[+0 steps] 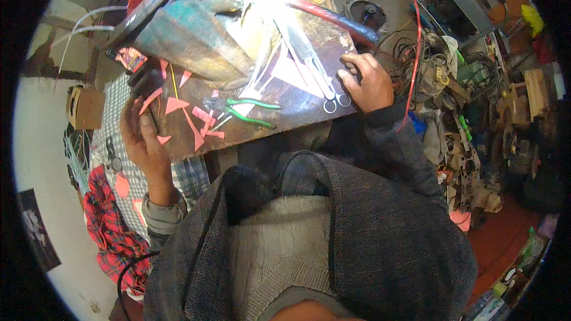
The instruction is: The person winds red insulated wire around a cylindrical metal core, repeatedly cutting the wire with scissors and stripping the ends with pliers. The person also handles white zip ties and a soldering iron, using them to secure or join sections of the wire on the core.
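Note:
My left hand (144, 148) is at the table's left edge, fingers stretched out and apart. By its fingertips lie a black object (146, 78), whose kind I cannot make out, and a narrow pink scrap (151, 100). At the right edge of the table (279, 120) rests my right hand (370, 85), its fingers loosely bent and nothing visible in them. Scissors (331, 98) lie just left of it, rings toward me. Green-handled pliers (254, 114) sit mid-table beside several cut pink pieces (205, 120). A white triangular piece (292, 75) is near the scissors.
A grey-green cloth (202, 38) is heaped at the back under a glaring light. Behind my right hand lies a dark-and-red rod (336, 21). A red cable (419, 30) hangs at right, before piled wires and machine parts (458, 77). Red plaid cloth (116, 232) lies left.

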Motion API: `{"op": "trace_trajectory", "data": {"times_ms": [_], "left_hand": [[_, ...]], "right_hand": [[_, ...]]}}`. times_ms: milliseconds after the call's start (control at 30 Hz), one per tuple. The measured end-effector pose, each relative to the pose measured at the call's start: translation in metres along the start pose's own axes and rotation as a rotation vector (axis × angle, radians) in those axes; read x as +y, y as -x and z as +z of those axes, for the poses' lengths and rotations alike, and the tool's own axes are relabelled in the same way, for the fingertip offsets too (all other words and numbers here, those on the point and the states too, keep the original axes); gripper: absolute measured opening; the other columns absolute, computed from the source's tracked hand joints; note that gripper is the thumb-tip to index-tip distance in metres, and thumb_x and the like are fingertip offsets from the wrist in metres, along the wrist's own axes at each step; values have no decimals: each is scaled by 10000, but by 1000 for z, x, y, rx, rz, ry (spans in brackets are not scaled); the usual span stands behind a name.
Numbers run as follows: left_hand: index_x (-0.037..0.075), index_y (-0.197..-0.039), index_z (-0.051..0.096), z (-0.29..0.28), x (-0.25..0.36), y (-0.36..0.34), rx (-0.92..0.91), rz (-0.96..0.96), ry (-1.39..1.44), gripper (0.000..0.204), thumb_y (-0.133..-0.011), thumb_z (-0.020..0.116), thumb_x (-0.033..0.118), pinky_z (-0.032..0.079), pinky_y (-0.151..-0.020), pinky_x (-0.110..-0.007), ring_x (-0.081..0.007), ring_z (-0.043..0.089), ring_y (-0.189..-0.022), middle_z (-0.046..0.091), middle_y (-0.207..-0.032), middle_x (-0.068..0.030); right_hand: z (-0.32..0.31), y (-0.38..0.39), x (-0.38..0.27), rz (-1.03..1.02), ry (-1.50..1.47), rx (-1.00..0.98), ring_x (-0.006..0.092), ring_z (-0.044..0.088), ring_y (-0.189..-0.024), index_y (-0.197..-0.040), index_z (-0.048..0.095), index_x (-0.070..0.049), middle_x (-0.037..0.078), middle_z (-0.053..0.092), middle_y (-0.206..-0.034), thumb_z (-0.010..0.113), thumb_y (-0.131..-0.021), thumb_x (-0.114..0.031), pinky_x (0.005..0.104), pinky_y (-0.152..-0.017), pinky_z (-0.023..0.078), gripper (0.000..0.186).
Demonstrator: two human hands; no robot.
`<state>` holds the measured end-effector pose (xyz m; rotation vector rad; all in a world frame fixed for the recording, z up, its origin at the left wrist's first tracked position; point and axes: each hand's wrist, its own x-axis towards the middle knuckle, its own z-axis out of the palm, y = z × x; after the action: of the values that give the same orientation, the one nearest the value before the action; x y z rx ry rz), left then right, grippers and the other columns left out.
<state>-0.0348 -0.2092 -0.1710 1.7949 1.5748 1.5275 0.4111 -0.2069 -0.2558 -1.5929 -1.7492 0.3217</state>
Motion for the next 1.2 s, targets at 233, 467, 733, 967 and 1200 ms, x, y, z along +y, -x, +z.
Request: {"op": "trace_trajectory", "data": {"times_ms": [233,467,733,967,1200], "left_hand": [[-23,-1547,338,41,34,-70,90,120,25,532,-1124,382,298,446,-1119,-436,-336,513,-1372,480,-1518,-212],[13,-1496,440,85,58,-111,309,-188,397,688,-1074,354,549,476,-1106,-502,-349,574,-1300,541,-1466,-156],[46,-1389,570,116,42,-115,324,-144,662,648,-1074,337,563,436,-1147,-478,-332,631,-1217,628,-1389,-137],[8,-1329,560,123,36,-108,425,-15,348,518,-1097,385,436,558,-998,-438,-298,679,-1096,666,-1251,-130],[-12,-1374,536,123,39,-111,377,-113,753,478,-1091,391,346,566,-1021,-450,-322,671,-1163,658,-1292,-170]], "right_hand": [[-20,-22,23,-60,-41,135,341,669,-860,-1083,708,-55,146,665,-965,760,-836,-143,435,-774,541,267],[-31,-46,30,-140,-102,165,350,655,-879,-1062,689,-47,146,648,-955,766,-832,-127,434,-781,534,255],[-12,-152,54,-294,-46,8,378,658,-889,-1048,696,-55,172,651,-945,753,-865,-226,478,-792,534,257],[48,-272,73,14,17,-157,373,693,-1086,-1227,720,-32,232,720,-1173,677,-945,-398,426,-972,528,464],[98,-340,79,287,-29,-316,376,688,-1135,-1224,723,33,261,696,-1252,633,-879,-682,425,-1020,510,799]]}}
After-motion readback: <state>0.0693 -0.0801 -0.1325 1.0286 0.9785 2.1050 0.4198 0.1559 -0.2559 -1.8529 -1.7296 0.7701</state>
